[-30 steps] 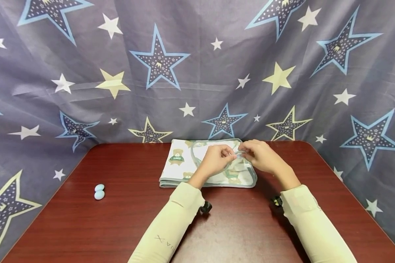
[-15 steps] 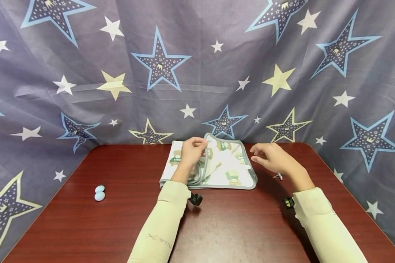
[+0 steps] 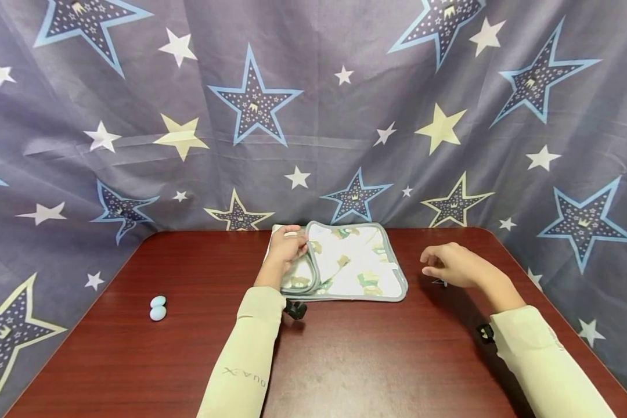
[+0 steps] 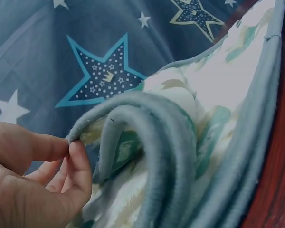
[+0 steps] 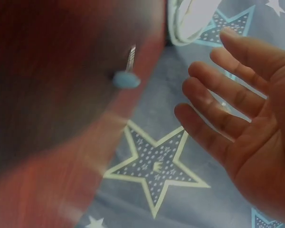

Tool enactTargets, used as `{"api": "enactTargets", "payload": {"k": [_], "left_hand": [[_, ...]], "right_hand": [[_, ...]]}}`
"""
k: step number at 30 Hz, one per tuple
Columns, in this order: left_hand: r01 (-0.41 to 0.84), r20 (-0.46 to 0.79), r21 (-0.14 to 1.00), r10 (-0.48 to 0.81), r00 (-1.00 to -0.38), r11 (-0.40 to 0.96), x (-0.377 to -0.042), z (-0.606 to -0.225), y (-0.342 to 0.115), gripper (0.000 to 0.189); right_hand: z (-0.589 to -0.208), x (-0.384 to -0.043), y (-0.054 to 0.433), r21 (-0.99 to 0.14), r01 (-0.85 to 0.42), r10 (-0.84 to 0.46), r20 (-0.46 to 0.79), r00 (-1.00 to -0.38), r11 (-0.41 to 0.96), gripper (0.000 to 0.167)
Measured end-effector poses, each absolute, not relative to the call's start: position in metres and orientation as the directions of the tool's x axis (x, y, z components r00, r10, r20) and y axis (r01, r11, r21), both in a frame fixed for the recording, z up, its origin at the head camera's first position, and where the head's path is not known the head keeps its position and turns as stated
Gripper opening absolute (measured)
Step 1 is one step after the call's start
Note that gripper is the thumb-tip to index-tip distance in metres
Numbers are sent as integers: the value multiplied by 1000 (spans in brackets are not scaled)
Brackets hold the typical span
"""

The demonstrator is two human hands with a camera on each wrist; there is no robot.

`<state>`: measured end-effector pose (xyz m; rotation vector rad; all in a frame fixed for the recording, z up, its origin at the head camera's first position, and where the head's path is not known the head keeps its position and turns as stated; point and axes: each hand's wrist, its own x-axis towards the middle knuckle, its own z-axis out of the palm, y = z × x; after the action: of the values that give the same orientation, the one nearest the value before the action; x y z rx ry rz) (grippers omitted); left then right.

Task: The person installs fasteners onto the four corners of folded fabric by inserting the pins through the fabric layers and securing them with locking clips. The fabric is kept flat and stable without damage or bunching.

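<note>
A folded white blanket [image 3: 355, 264] with a bear print and grey-green piped edges lies near the back of the table. My left hand [image 3: 284, 249] is at its left part. In the left wrist view, thumb and fingertips pinch the piped edge [image 4: 92, 114] of a flap that curls over toward the left. My right hand [image 3: 457, 265] hovers to the right of the blanket, fingers relaxed and holding nothing. Below it on the table lies a small item with a pale blue oval head [image 5: 126, 80] and a thin metal part, mostly hidden by the hand in the head view.
Two pale blue oval pieces [image 3: 158, 308] lie together on the left of the dark red wooden table [image 3: 366, 360]. A grey curtain [image 3: 313, 116] printed with stars hangs directly behind the table's back edge.
My left hand has drawn the blanket's flap leftward, uncovering more of the printed layer beneath. The right hand has come away from the blanket and moved right, and the small blue-headed item has come into view.
</note>
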<state>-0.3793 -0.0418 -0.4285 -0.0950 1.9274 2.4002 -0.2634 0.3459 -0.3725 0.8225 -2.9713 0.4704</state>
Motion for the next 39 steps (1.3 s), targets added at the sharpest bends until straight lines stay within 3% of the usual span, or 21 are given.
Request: {"api": "enactTargets", "payload": {"k": [5,11,23,30,34,39], "left_hand": [[-84,-89,988,-30,-996,-131,-378,-431,-43,30],[-85,-85,996,-74,-994,-11,-375,-436,-41,14],[-119,-131,978,59,-990,168,-372,-427,-40,25],[25,28,925,-2,-1000,380,-367,-419,-39,23],[99,129,824,-14,-992,558,-364,-411,-37,29],[147,195,710,8,-981,689,-363,-407,-38,29]], "right_hand": [[-379,-261,359,-260,-528,-526,80,-846,809,12],[-388,-258,368,-166,-593,-583,107,-805,788,29],[-394,-253,373,-148,-571,-568,62,-821,808,37],[-399,-252,370,-122,-567,-563,71,-824,815,32],[-400,-251,367,-112,-582,-577,82,-813,805,31],[-398,-251,361,-96,-600,-593,93,-800,794,31]]}}
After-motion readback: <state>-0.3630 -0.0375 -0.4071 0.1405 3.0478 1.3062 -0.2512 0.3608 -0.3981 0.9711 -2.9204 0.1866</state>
